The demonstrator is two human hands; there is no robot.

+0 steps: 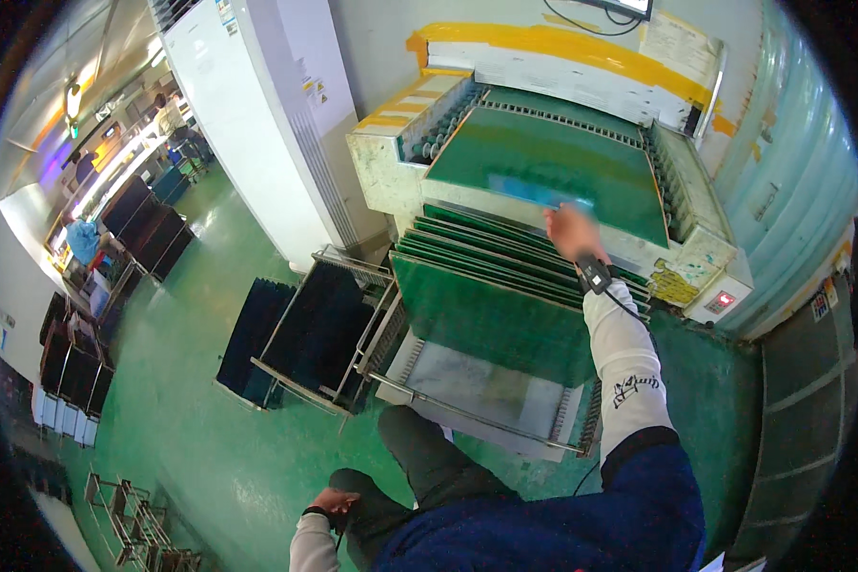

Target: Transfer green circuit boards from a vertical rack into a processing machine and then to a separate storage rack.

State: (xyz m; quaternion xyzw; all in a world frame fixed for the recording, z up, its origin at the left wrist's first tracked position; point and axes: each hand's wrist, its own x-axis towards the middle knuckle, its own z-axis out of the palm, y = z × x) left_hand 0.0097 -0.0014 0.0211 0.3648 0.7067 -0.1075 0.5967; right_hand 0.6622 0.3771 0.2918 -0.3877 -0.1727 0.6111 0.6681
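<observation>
My right hand (574,232) reaches out over the front edge of a green flat panel (553,162), its fingers smeared by motion. Whether it touches the panel I cannot tell. That panel lies across the roller bed of a white machine (715,229). Below my hand, several more green panels (486,305) stand on edge, side by side, in a metal rack (486,419). Down by my knee, my left hand (337,501) rests against my dark trouser leg, with nothing seen in it and its fingers loosely out.
Left of the rack stands a second metal rack (324,334) of dark panels, with more dark panels (255,334) beside it. A white cabinet (257,124) rises behind them. Metal frames (133,524) stand at lower left. Other people work far left. A translucent curtain (782,191) hangs at right.
</observation>
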